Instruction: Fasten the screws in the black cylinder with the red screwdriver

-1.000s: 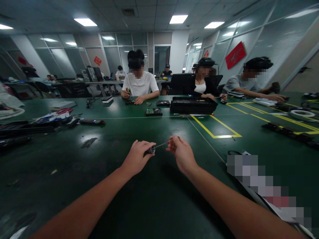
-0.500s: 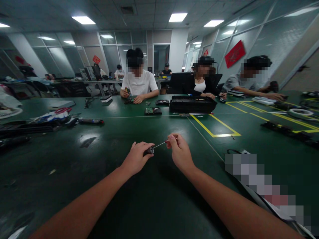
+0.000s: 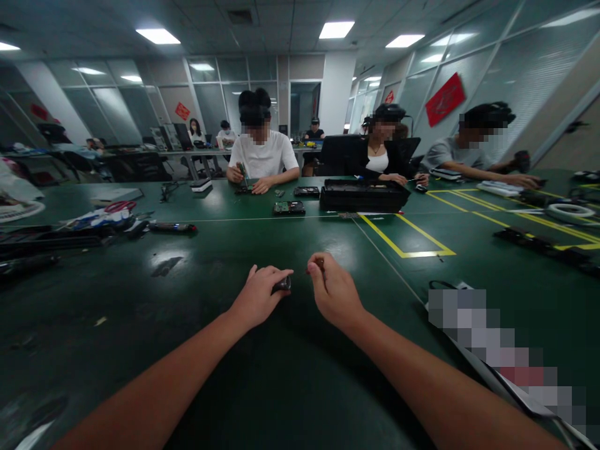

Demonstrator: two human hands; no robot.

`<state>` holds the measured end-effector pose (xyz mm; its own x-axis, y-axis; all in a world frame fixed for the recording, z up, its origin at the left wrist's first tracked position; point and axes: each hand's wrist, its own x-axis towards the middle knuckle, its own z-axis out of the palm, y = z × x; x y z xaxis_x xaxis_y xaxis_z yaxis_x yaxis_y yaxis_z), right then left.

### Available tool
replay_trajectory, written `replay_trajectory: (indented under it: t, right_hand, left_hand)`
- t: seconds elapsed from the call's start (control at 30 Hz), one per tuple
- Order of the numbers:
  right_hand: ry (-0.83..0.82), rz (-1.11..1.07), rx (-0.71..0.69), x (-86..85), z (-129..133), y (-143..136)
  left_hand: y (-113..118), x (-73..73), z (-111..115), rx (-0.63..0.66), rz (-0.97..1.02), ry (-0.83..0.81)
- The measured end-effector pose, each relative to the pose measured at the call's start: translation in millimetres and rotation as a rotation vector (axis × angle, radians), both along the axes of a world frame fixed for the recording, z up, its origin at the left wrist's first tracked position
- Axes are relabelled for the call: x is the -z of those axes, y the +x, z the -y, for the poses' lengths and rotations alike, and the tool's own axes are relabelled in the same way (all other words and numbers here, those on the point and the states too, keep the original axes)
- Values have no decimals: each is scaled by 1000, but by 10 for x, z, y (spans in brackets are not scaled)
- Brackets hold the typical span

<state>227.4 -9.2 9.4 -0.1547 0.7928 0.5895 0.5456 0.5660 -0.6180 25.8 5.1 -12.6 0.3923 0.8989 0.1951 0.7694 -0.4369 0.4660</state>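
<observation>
My left hand (image 3: 257,296) is closed around a small dark cylinder (image 3: 283,285); its round end pokes out between thumb and forefinger, and the rest is hidden in the palm. To the right of it, my right hand (image 3: 336,289) is closed on a thin screwdriver (image 3: 320,263). Only a bit of its reddish handle shows among the fingers, and its shaft cannot be made out. A small gap separates the two hands, which are held low over the green tabletop (image 3: 276,375).
Ahead lie a circuit board (image 3: 289,207) and a long black casing (image 3: 364,196). A dark pen-shaped tool (image 3: 172,227) and scissors (image 3: 122,206) are to the left. A pixelated sheet (image 3: 504,350) lies right. Across the table sit several people, one in a white shirt (image 3: 262,156).
The screwdriver's shaft reached across to the cylinder's end before; now it is apart from it and out of sight. My right hand has turned and shifted slightly. My left hand stays nearly still.
</observation>
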Motion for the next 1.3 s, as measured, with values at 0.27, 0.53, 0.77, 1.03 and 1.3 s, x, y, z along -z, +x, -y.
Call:
replay_trajectory:
  t: [0.27,0.53,0.77,1.03,1.3]
  right_hand:
    - [-120,-280,32,66,-49,8]
    - [-224,-402,0,26,-84,12]
    - [-231,-342,-35,-12,-58,46]
    - [-186,-202,79,4,-36,40]
    - [-246,-154,69,-5,-61,56]
  left_hand:
    - [-6,-21,3,-13,73,-15]
    - [5,-27,13,-6,124,14]
    - [-25,-18,8,-25,138,38]
    - [-17,-46,36,-18,112,28]
    - [-48,-25,33,-13,113,26]
